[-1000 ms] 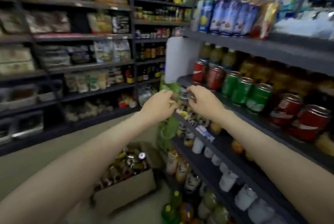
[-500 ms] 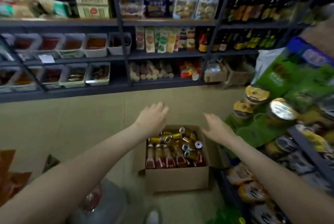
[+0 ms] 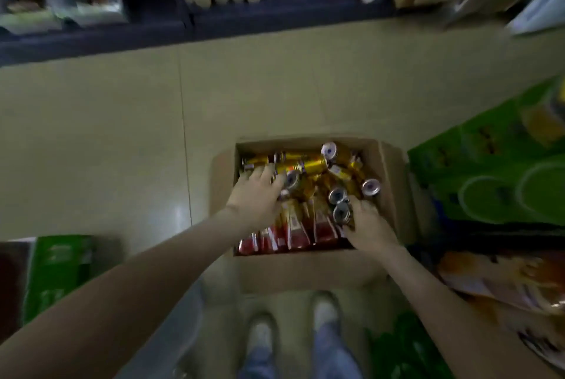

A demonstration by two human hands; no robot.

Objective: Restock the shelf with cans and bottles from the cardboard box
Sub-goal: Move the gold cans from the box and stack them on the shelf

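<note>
Left hand (image 3: 255, 198): palm down, fingers fairly straight and a little spread. They lie across the gold cans (image 3: 315, 164) on the 9 o'clock side of the box. No grip seen.

Right hand (image 3: 368, 224): at 4 o'clock inside the box, fingers curled against the side of one can (image 3: 341, 212) whose silver end faces up. Blur hides whether the fingers close round it, so I cannot tell.

Hands counted: 2, both forearms bare.

Cans:
- Look: gold bodies, silver ends with a dark mark in the middle.
- Position: heaped loosely in the far half of the box, from 9 through 12 to 3 o'clock, most lying on their sides or tilted, touching one another.
- Silver ends counted: 5.
- Total cans: cannot tell, because the heap overlaps.

Red bottles (image 3: 295, 230):
- Look: red labels with pale print, amber above the label.
- Position: lying side by side in the near half of the box, at 6 o'clock, between the two wrists.
- Labels counted: 4 clear. The row's end by the right hand is covered.

Cardboard box (image 3: 305, 271): 1, plain brown, flaps folded open. It stands on the pale floor (image 3: 122, 134).

Shoes (image 3: 260, 336): 2, light-coloured, at 6 o'clock, near the front wall of the box.

Surroundings:
- Green packs (image 3: 489, 180) at 3 o'clock, just beside the box. Number unclear.
- One green bag (image 3: 58, 271) at 8 o'clock, well apart from the box.
- Far shelf (image 3: 275, 21) at 12 o'clock, across the floor, with its goods blurred.
</note>
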